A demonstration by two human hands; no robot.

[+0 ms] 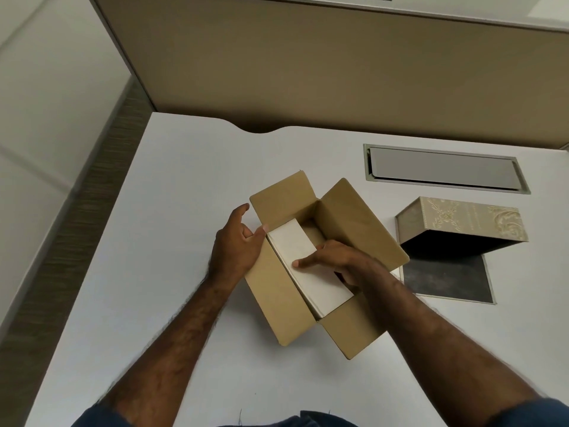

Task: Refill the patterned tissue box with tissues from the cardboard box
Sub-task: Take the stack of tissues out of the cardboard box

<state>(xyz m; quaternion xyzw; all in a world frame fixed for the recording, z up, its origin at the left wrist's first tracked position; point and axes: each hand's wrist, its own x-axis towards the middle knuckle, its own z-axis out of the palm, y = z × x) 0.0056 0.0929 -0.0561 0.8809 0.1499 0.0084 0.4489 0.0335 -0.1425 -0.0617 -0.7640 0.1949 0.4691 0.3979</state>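
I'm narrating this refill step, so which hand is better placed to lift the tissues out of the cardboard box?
Right. The right hand is already inside the cardboard box, fingers on the tissues; the left hand steadies the box's outer wall.

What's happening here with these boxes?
A person is reaching into an open cardboard box on a white desk. The left hand steadies the box's side; the right hand rests on a white stack of tissues still inside. The patterned tissue box sits open to the right, not yet refilled.
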